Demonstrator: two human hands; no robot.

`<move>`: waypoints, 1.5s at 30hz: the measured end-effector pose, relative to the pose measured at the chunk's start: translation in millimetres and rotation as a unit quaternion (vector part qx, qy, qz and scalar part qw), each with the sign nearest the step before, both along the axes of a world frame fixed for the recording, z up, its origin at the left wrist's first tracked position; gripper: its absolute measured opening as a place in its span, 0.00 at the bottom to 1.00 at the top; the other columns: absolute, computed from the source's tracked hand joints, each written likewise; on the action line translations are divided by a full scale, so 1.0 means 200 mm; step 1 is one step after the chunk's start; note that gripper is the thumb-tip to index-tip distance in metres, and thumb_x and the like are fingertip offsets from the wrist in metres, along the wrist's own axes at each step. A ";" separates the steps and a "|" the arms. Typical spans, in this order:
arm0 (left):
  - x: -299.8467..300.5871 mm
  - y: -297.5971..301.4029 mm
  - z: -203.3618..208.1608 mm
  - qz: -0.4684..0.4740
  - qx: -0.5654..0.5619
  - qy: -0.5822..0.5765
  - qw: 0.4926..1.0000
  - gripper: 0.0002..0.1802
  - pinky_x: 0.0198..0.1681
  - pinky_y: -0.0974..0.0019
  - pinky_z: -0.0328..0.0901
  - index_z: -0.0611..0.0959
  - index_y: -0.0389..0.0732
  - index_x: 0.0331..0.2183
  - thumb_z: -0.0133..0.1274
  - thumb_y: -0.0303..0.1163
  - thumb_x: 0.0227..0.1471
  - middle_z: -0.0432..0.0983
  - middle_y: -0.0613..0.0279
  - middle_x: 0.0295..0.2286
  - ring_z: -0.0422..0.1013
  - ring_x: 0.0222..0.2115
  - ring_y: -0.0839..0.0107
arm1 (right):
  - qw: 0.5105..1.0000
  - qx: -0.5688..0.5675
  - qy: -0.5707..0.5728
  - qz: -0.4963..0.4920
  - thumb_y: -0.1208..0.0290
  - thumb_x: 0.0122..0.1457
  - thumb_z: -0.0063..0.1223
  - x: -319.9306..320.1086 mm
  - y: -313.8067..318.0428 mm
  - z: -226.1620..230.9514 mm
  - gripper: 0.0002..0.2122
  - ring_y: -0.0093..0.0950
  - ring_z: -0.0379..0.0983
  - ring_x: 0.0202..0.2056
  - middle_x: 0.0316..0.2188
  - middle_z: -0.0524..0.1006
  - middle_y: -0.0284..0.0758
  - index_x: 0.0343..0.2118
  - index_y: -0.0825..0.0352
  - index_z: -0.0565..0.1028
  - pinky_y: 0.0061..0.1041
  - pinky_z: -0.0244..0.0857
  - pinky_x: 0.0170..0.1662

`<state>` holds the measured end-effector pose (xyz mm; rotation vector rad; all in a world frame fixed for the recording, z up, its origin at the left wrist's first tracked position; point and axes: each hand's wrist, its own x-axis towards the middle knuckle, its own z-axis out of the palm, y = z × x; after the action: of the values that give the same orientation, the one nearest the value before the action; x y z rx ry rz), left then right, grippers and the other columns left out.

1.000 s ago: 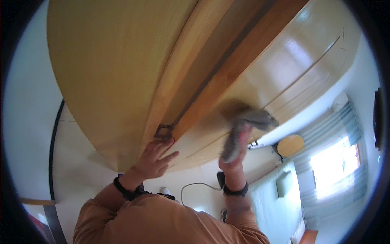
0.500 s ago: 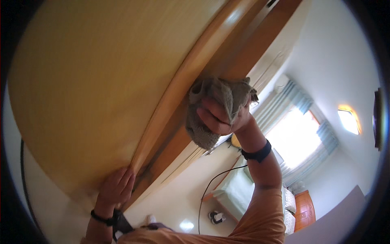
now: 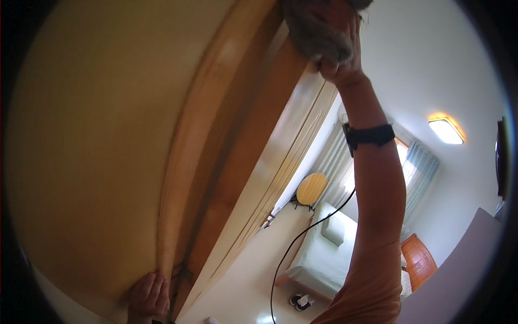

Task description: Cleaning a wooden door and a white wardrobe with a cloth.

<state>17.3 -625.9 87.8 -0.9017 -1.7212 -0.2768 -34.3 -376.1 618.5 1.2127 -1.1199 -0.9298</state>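
Note:
A wide yellow wooden door [image 3: 97, 140] fills the left side, its rounded edge strip [image 3: 181, 146] running from the top down to the lower middle. At the bottom, my left hand [image 3: 148, 296] grips this edge with its fingers bent round it. High up, my right hand [image 3: 348, 62] is closed on a grey rag [image 3: 318, 35], pressed against the upper part of the wooden frame [image 3: 245, 156] beside the door. Motion blurs the rag, and the top of the view cuts part of it off. A dark band circles my right wrist.
Past the frame lies a bedroom: a bed [image 3: 318, 264] with pale green covers, a carved headboard [image 3: 419, 263] and a round yellow folding table [image 3: 311, 189]. Shoes [image 3: 300, 302] stand on the floor. A black cable [image 3: 288, 248] hangs from my right wrist.
My right hand has moved upward with the rag, and the arm is now stretched out. My view has shifted; the left hand keeps its grip on the door edge, lower in the picture.

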 end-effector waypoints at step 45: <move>-0.51 0.47 -0.12 0.249 0.182 -0.072 0.949 0.30 0.49 0.46 0.57 0.62 0.40 0.56 0.49 0.40 0.55 0.61 0.47 0.52 0.56 0.53 0.43 | 0.927 0.291 -0.207 0.116 0.72 0.49 0.48 -0.40 -0.36 -1.05 0.10 0.33 0.67 0.46 0.40 0.72 0.36 0.35 0.67 0.71 0.28 0.63 0.52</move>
<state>-85.1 -532.8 63.2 -0.1665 -1.8869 -0.3126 -114.9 -448.4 408.9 2.0593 -1.0158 -0.8697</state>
